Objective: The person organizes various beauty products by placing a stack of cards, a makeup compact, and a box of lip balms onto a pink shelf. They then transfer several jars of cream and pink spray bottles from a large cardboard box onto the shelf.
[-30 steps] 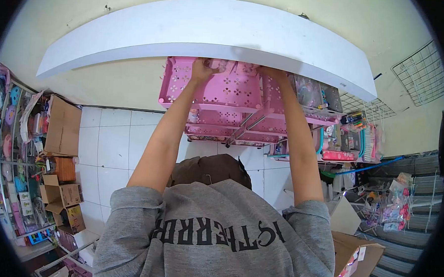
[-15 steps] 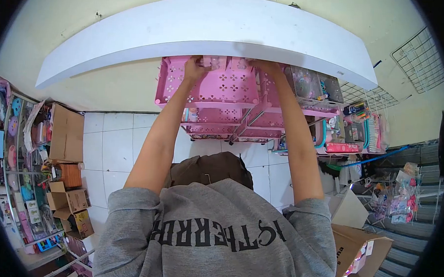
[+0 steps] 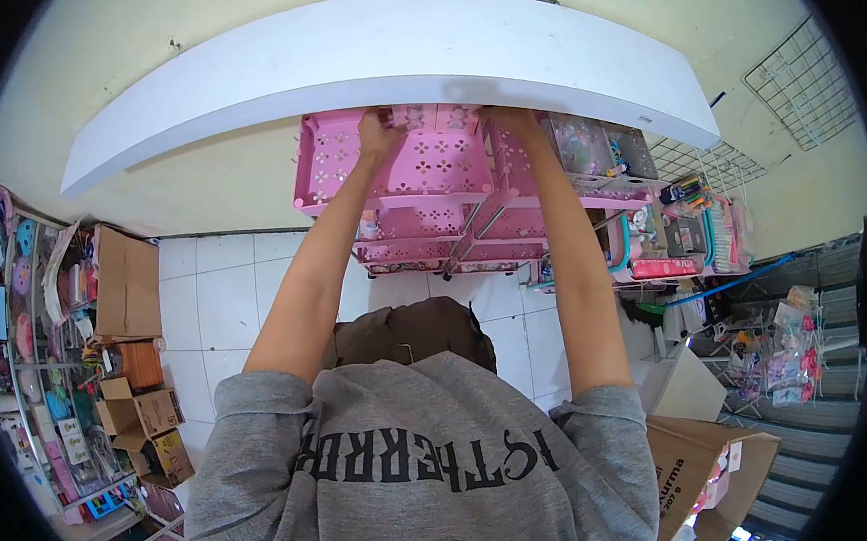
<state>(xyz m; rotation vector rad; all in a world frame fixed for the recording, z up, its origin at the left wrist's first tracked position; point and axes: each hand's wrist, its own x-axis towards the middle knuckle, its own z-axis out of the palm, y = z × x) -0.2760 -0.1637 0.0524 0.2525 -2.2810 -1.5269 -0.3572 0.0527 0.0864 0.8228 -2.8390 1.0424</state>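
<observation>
In the head view two pale pink boxes (image 3: 414, 118) with bear-like prints stand side by side at the back of the top tray of a pink rolling cart (image 3: 442, 179). My left hand (image 3: 376, 130) is at the left side of the pair, its fingers bent around that edge. At the opposite side my right hand (image 3: 508, 121) grips the right box (image 3: 457, 119), its fingertips partly hidden under the white shelf. The tray has flower-shaped holes and lower tiers below it.
A white wall shelf (image 3: 395, 51) overhangs the cart's back. Clear bins (image 3: 584, 149) and stationery baskets (image 3: 667, 247) stand at right. Cardboard boxes (image 3: 128, 281) and a stocked rack (image 3: 38, 350) line the left; an open carton (image 3: 705, 485) is behind right. A dark bag-like item (image 3: 411, 332) lies below me.
The view has shifted slightly, so the cart and shelf sit a little further left and up. Both hands keep their places at the pink boxes, which show slightly more.
</observation>
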